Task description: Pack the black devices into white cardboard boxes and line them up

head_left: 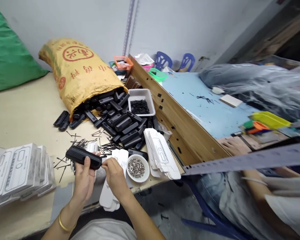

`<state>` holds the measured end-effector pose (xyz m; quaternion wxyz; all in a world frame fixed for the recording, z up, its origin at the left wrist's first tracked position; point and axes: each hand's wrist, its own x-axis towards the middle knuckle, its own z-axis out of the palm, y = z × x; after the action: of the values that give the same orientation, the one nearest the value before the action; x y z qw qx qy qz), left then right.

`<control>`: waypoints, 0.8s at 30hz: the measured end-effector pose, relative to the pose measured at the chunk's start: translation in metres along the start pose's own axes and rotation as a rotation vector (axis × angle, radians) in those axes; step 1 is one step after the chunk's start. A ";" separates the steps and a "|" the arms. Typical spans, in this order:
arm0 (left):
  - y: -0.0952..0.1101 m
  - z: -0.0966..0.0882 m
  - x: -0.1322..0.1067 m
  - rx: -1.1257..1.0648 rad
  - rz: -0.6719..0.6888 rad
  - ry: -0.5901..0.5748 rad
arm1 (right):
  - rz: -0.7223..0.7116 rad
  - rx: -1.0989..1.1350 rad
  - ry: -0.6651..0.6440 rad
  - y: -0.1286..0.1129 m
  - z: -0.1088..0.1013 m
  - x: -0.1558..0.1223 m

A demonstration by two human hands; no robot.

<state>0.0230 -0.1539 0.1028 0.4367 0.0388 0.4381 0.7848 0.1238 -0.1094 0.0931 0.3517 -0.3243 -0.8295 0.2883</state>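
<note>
My left hand is wrapped round a long black plastic case with a textured surface, held above the table's front edge. At the case's right end, my right hand pinches with thumb and fingers; whatever is between them is too small to make out. Just right of that hand stands a white bowl of small shiny metal pieces. Flat white printed cards lie under and beside the right hand. Thin black strips are scattered behind the case.
A yellow sack spills similar black cases across the table. Behind them sits a white tray of black strips. Stacked clear-wrapped packs stand left. A wooden partition borders the right; beyond it sits another person.
</note>
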 end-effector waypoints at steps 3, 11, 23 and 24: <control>-0.002 -0.002 -0.009 0.035 0.004 -0.017 | 0.047 -0.015 -0.069 -0.007 -0.009 -0.006; 0.002 -0.010 -0.016 -0.072 -0.110 -0.026 | 0.149 0.210 0.116 -0.023 -0.008 -0.018; 0.001 -0.004 -0.009 -0.266 -0.263 0.051 | -0.012 0.194 0.266 -0.006 0.000 -0.017; 0.002 -0.003 -0.009 -0.266 -0.259 0.044 | -0.030 0.188 0.264 -0.005 0.001 -0.015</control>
<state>0.0258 -0.1629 0.1048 0.5257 -0.0934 0.3411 0.7737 0.1301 -0.1237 0.0899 0.4906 -0.3126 -0.7502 0.3144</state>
